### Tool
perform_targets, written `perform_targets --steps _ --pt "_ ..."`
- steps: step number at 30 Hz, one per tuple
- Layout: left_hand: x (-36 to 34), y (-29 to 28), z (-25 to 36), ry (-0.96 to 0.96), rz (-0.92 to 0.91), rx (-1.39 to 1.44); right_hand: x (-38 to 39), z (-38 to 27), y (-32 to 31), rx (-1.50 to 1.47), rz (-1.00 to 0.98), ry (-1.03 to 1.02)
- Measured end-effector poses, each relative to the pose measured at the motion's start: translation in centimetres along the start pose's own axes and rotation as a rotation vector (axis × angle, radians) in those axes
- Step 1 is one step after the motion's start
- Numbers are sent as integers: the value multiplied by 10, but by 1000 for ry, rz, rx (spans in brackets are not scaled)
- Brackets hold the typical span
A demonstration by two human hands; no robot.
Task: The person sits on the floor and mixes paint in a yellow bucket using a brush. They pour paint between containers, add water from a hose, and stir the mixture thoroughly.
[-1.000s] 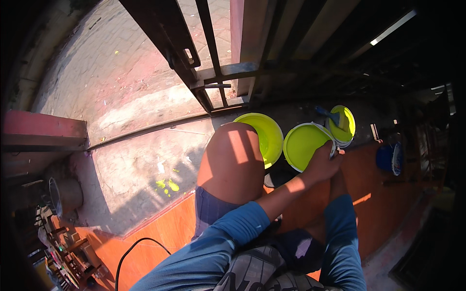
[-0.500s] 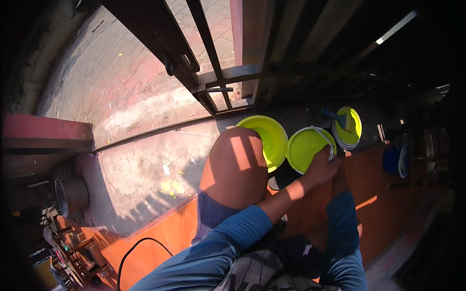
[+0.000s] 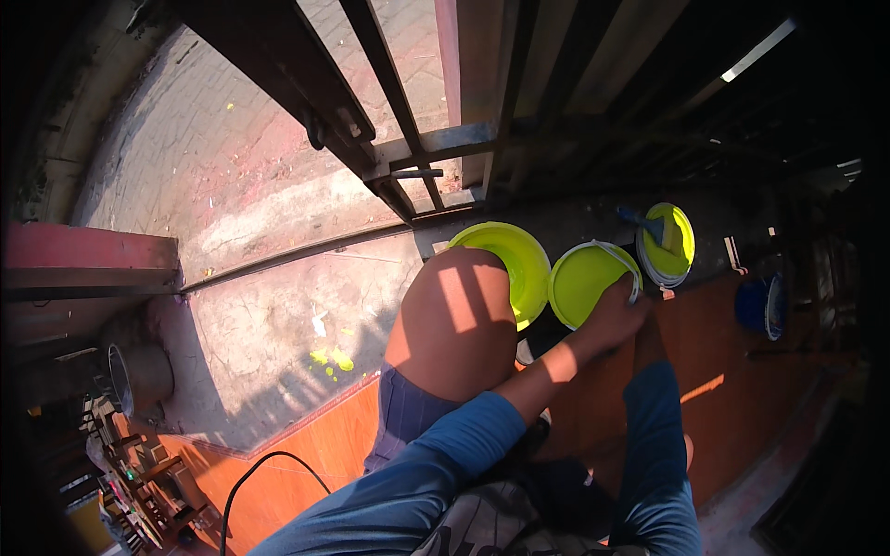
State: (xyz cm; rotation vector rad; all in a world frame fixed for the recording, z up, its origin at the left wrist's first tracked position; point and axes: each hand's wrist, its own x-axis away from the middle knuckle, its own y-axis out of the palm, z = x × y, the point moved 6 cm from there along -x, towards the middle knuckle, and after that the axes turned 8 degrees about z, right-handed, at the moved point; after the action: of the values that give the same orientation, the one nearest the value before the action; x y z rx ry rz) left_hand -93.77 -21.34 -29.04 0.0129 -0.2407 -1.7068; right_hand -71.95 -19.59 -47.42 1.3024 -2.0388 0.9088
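A bucket of yellow-green paint (image 3: pixel 579 283) stands in front of me with its pale handle (image 3: pixel 614 250) lying across one side. My left hand (image 3: pixel 616 315) reaches over to its near right rim, fingers closed around the rim where the handle ends. My right hand (image 3: pixel 651 326) comes up from below beside the left one; its fingers are mostly hidden behind the left hand. Left of this bucket is a wider yellow-green basin (image 3: pixel 530 278), partly covered by my knee. Further right, a paint brush (image 3: pixel 642 221) with a blue handle rests in a smaller white tub (image 3: pixel 665 275) holding the same paint.
A dark metal gate (image 3: pixel 399 153) rises just beyond the buckets. Splashes of yellow paint (image 3: pixel 341 360) mark the concrete at left. A blue container (image 3: pixel 756 306) stands at right. A metal pot (image 3: pixel 144 375), wooden items (image 3: pixel 148 463) and a black cable (image 3: pixel 243 486) are at lower left.
Both hands stay at the bucket's rim with almost no movement. The view shifts very slightly, and my knee sits a little further right.
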Motion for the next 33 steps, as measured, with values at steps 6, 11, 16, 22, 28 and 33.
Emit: perform_targets --steps 6,11,16,22,28,33 --pt "-9 4 4 30 -30 -33 -7 -3 2 12 6 -7" --pt "-15 2 -2 0 15 -61 -15 -7 3 17 14 -10" --pt "-19 -2 -17 -104 -19 -84 -28 -7 6 27 15 -13" --pt "-19 0 -15 -55 4 -56 -44 2 8 39 32 -24" --pt "-26 -12 -21 -145 -10 -72 -55 14 21 73 43 -60" --pt "-25 -16 -36 -364 -59 230 -53 38 25 179 57 -120"
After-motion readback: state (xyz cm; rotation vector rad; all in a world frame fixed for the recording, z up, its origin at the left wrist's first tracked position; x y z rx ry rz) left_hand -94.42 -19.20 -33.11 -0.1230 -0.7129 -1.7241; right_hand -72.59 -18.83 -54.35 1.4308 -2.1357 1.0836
